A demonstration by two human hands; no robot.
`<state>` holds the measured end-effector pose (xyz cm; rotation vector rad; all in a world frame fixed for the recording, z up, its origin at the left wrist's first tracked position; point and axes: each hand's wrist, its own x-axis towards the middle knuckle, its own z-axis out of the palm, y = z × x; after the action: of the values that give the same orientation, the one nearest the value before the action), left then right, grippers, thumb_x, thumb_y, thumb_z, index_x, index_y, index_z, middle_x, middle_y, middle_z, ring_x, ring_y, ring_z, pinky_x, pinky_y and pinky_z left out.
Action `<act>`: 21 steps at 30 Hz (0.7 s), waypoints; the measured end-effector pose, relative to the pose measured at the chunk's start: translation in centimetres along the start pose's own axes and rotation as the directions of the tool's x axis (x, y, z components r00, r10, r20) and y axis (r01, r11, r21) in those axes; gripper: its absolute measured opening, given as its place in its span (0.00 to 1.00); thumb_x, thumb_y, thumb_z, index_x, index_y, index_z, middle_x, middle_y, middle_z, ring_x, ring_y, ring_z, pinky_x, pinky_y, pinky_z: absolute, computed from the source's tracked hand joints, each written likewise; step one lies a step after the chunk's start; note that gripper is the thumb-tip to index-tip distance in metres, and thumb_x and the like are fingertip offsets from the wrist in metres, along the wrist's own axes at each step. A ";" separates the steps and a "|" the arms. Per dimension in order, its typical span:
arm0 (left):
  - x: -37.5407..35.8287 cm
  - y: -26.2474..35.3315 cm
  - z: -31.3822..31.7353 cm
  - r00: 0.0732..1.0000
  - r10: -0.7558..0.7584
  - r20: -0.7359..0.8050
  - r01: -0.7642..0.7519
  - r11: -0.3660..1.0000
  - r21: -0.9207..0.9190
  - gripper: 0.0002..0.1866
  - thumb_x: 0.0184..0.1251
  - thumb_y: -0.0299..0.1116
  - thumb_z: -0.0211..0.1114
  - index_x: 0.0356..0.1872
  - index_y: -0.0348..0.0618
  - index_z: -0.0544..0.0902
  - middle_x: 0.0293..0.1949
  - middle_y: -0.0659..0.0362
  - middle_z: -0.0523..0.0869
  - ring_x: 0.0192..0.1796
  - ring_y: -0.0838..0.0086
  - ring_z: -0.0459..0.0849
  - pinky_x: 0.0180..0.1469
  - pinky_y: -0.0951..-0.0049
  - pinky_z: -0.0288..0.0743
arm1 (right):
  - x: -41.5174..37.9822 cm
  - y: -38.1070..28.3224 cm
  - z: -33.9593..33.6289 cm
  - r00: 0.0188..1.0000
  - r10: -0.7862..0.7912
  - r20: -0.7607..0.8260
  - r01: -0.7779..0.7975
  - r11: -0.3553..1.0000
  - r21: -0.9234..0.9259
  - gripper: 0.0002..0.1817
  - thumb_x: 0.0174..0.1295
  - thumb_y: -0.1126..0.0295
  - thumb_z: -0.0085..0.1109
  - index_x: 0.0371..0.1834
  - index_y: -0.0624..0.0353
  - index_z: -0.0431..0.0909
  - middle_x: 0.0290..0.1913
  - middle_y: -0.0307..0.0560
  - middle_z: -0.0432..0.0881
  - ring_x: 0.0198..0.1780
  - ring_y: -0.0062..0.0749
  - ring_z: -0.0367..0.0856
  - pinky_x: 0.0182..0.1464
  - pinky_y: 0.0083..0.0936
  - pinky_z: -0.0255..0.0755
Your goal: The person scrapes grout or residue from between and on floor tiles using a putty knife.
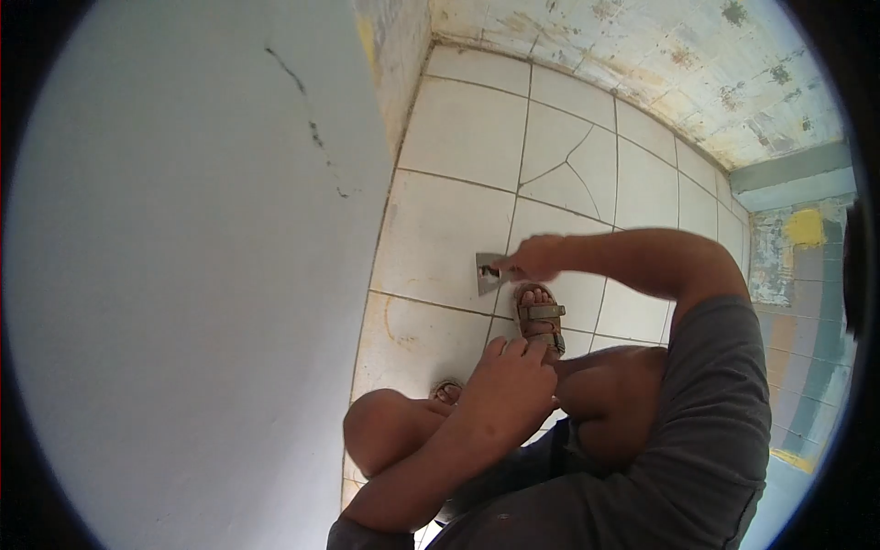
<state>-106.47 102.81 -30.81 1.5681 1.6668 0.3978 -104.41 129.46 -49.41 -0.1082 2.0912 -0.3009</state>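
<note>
Right hand is closed round the handle of a flat scraper, long axis running roughly across the view, blade out beyond the fist toward the pale wall, above the floor tiles; contact can't be told. Left hand is farther from the blade, below it in view near the sandal, fingers loosely bent, palm hidden, so can't tell if it holds anything.
</note>
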 end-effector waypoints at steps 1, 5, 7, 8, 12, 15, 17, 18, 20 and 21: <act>-0.3 -0.4 0.1 1.000 -0.002 0.010 0.002 1.000 -0.011 0.22 0.72 0.49 0.76 0.50 0.37 0.92 0.60 0.48 0.88 0.69 0.52 0.83 0.77 0.50 0.70 | -0.5 -0.3 2.2 0.999 0.035 -0.019 -0.034 0.996 0.083 0.32 0.85 0.45 0.53 0.89 0.27 0.65 0.59 0.56 0.92 0.64 0.57 0.90 0.68 0.55 0.81; -0.9 -1.5 -0.6 0.997 -0.047 -0.061 0.047 0.999 0.004 0.22 0.74 0.49 0.75 0.48 0.35 0.91 0.66 0.44 0.86 0.73 0.52 0.80 0.79 0.51 0.69 | -1.4 1.3 5.8 0.986 0.162 -0.038 -0.149 0.963 0.226 0.32 0.87 0.43 0.48 0.91 0.26 0.61 0.57 0.58 0.92 0.59 0.58 0.91 0.66 0.56 0.82; -1.2 -1.8 -1.0 0.992 -0.111 -0.067 0.115 0.992 0.058 0.22 0.74 0.49 0.74 0.47 0.35 0.91 0.68 0.44 0.85 0.74 0.52 0.80 0.80 0.51 0.68 | -1.1 1.9 5.2 0.975 0.222 0.001 -0.218 0.956 0.197 0.32 0.87 0.43 0.49 0.91 0.26 0.61 0.56 0.57 0.92 0.59 0.58 0.91 0.65 0.57 0.82; -1.5 -1.8 -0.9 0.989 -0.118 -0.090 0.123 0.991 0.055 0.22 0.74 0.49 0.74 0.47 0.35 0.91 0.67 0.44 0.85 0.74 0.52 0.80 0.79 0.51 0.68 | -0.6 2.2 5.1 0.978 0.209 -0.028 -0.200 0.961 0.190 0.33 0.87 0.44 0.50 0.91 0.28 0.60 0.54 0.58 0.92 0.58 0.57 0.91 0.65 0.57 0.82; -1.6 -1.2 -0.7 0.985 -0.134 -0.107 0.137 0.990 0.028 0.22 0.73 0.48 0.74 0.48 0.36 0.90 0.67 0.45 0.85 0.73 0.52 0.80 0.79 0.51 0.68 | 2.6 2.0 4.7 0.978 0.151 -0.144 -0.116 0.967 0.227 0.34 0.86 0.49 0.52 0.92 0.33 0.60 0.53 0.62 0.89 0.57 0.59 0.91 0.64 0.56 0.83; -1.2 -0.5 -0.5 0.988 -0.136 -0.069 0.139 0.989 0.045 0.21 0.72 0.48 0.74 0.48 0.37 0.90 0.67 0.45 0.85 0.73 0.52 0.79 0.80 0.50 0.67 | 7.7 1.5 5.0 0.927 0.105 -0.360 -0.029 0.977 0.210 0.31 0.86 0.56 0.52 0.90 0.35 0.63 0.58 0.64 0.86 0.58 0.63 0.90 0.62 0.56 0.84; -1.0 -0.3 0.2 0.987 -0.142 -0.081 0.147 0.988 0.051 0.20 0.72 0.48 0.75 0.48 0.38 0.90 0.67 0.45 0.85 0.73 0.52 0.79 0.80 0.50 0.67 | 8.5 -0.9 1.1 0.901 0.136 -0.412 -0.056 0.978 0.200 0.29 0.86 0.55 0.51 0.88 0.37 0.68 0.59 0.62 0.87 0.60 0.60 0.90 0.62 0.56 0.86; -0.9 -0.2 0.4 0.989 -0.120 -0.091 0.126 0.990 0.058 0.20 0.72 0.47 0.75 0.47 0.38 0.90 0.68 0.45 0.84 0.73 0.52 0.79 0.80 0.49 0.66 | 9.1 -2.0 -0.9 0.902 0.120 -0.415 -0.039 0.979 0.198 0.29 0.86 0.55 0.51 0.88 0.37 0.68 0.59 0.62 0.87 0.60 0.60 0.90 0.62 0.56 0.86; -0.9 -0.2 0.7 0.990 -0.127 -0.067 0.131 0.989 0.066 0.19 0.72 0.47 0.74 0.47 0.39 0.90 0.68 0.45 0.84 0.74 0.53 0.79 0.80 0.49 0.66 | 10.6 -3.3 -4.2 0.906 0.079 -0.415 -0.042 0.994 0.099 0.29 0.87 0.53 0.52 0.87 0.36 0.68 0.57 0.60 0.89 0.58 0.59 0.92 0.60 0.55 0.87; -0.9 -0.2 0.8 0.989 -0.128 -0.080 0.133 0.989 0.062 0.20 0.72 0.47 0.74 0.48 0.39 0.90 0.68 0.45 0.83 0.74 0.53 0.79 0.80 0.49 0.66 | 11.3 -3.9 -5.4 0.905 0.075 -0.418 -0.035 0.994 0.102 0.29 0.87 0.53 0.52 0.87 0.36 0.68 0.57 0.60 0.89 0.58 0.59 0.92 0.60 0.55 0.87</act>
<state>-106.15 101.67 -31.15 1.4987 1.8466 0.3397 -115.00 124.40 -55.21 0.0797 2.5008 -0.4149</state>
